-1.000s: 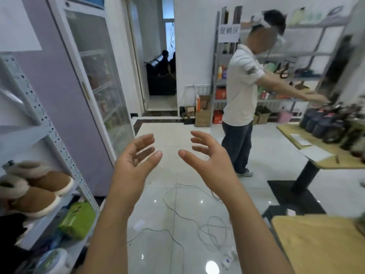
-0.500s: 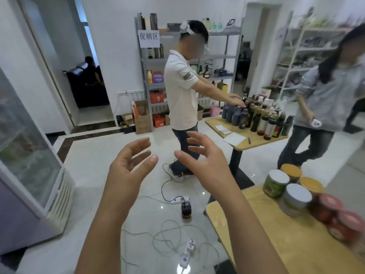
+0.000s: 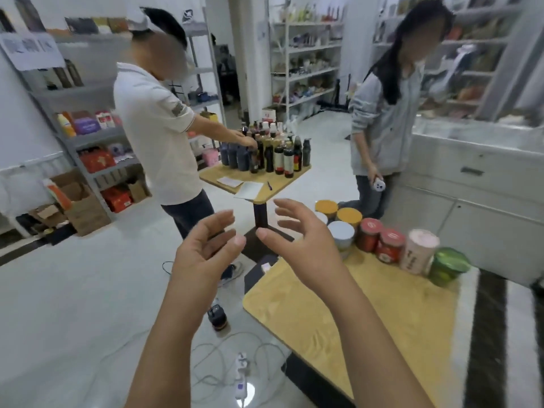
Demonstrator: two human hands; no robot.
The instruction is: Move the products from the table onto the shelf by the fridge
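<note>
A wooden table (image 3: 338, 313) stands at the right, with several jars grouped at its far edge: two orange-lidded jars (image 3: 348, 217), a white-lidded jar (image 3: 341, 234), two red jars (image 3: 390, 245), a pink tub (image 3: 419, 251) and a green tub (image 3: 449, 265). My left hand (image 3: 203, 257) and my right hand (image 3: 300, 245) are raised in front of me, fingers spread, holding nothing. My right hand is just left of the jars and partly hides one. The shelf and fridge are out of view.
A person in a white shirt reaches over a second table (image 3: 256, 184) loaded with dark bottles (image 3: 265, 151). Another person (image 3: 382, 125) stands behind the jars. Cables, a power strip (image 3: 241, 375) and a small black device (image 3: 217, 316) lie on the floor. Shelving lines the walls.
My view has swung right, from the fridge and slipper shelf to the table with jars. Both hands stay raised and empty.
</note>
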